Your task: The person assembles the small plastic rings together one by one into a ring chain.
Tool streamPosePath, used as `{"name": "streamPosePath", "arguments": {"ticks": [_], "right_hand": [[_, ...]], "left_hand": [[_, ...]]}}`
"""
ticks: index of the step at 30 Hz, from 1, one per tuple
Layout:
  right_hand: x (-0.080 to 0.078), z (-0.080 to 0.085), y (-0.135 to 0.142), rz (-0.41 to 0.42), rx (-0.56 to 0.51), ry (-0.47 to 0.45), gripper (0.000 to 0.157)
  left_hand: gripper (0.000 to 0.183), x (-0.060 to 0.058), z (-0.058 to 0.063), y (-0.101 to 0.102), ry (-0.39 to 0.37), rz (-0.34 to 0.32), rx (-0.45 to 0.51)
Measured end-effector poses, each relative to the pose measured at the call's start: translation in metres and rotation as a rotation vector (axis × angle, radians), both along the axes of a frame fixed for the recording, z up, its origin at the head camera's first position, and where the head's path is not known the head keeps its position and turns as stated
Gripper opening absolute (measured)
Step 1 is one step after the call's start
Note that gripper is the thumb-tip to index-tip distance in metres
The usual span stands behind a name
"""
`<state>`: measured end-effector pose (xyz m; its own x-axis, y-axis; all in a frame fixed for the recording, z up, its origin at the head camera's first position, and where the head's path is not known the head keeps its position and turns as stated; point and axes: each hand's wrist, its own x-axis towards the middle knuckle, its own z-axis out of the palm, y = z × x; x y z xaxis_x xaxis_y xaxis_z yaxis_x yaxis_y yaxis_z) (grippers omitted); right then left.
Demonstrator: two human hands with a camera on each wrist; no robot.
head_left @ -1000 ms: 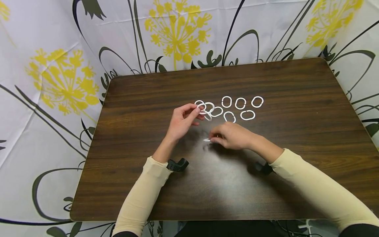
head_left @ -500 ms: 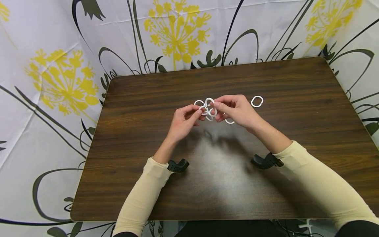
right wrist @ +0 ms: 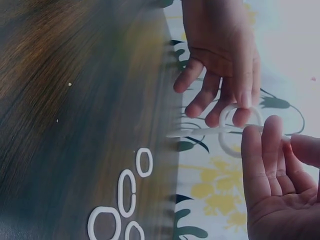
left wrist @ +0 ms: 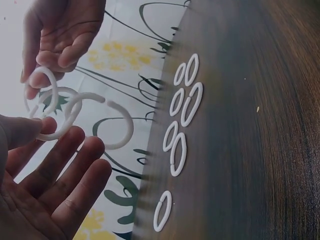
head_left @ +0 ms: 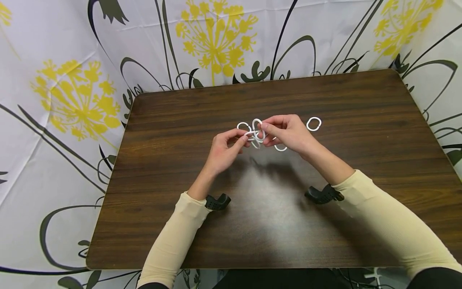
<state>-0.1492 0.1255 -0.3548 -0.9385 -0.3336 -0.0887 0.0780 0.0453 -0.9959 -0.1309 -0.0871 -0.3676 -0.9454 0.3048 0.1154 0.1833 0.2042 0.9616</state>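
Note:
My left hand (head_left: 224,151) pinches a white open plastic chain link (left wrist: 59,135) between thumb and index finger, its other fingers spread out. Looped through that piece, a second link (left wrist: 131,125) with a small gap in its side hangs free. Facing it, my right hand (head_left: 290,134) holds another white link (left wrist: 53,85) by thumb and fingertips, right against the left hand's link. All of this is held up over the dark wood table (head_left: 173,160). In the right wrist view the right fingers partly hide the joined pieces.
Several loose white links (left wrist: 173,167) lie flat on the table behind the hands. One link (head_left: 314,118) sits farther right, and another (head_left: 280,150) peeks out below the right hand. A flower-print curtain (head_left: 151,36) hangs beyond the table's far edge.
From low over the near table, my right hand has moved up and away with its link to meet the left hand's link. Over the last half second both hands shift only slightly.

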Motion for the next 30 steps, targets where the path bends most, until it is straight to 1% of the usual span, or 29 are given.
{"name": "streamPosePath", "arguments": {"ticks": [4,8,11,14,18,21,26,27,30], "right_hand": [[-0.002,-0.003,0.0,0.0,0.031,0.002,0.03],[-0.004,-0.007,0.002,-0.034,0.059,0.025,0.033],[-0.005,-0.008,0.005,-0.064,0.087,0.052,0.033],[-0.005,-0.007,0.006,-0.099,0.097,0.077,0.03],[-0.006,-0.007,0.005,-0.122,0.072,0.113,0.026],[-0.006,-0.008,0.004,-0.093,0.055,0.143,0.024],[-0.005,-0.008,0.001,-0.029,0.048,0.178,0.021],[-0.005,-0.008,0.0,-0.02,0.049,0.18,0.021],[-0.005,-0.008,0.0,-0.003,0.051,0.18,0.021]], "left_hand": [[0.017,0.001,0.0,0.0,0.006,-0.002,-0.001],[0.016,0.001,0.0,-0.001,0.007,-0.001,0.008],[0.017,0.001,-0.001,-0.002,-0.006,-0.003,0.013],[0.019,-0.006,-0.017,-0.005,-0.013,-0.005,0.014],[0.019,-0.014,-0.038,-0.009,-0.024,0.0,-0.014],[0.02,-0.014,-0.039,-0.009,-0.024,0.006,-0.04],[0.025,-0.014,-0.036,-0.008,0.022,0.017,-0.054],[0.026,-0.014,-0.035,-0.007,0.024,0.018,-0.044],[0.028,-0.014,-0.031,-0.006,0.01,0.021,0.028]]}}
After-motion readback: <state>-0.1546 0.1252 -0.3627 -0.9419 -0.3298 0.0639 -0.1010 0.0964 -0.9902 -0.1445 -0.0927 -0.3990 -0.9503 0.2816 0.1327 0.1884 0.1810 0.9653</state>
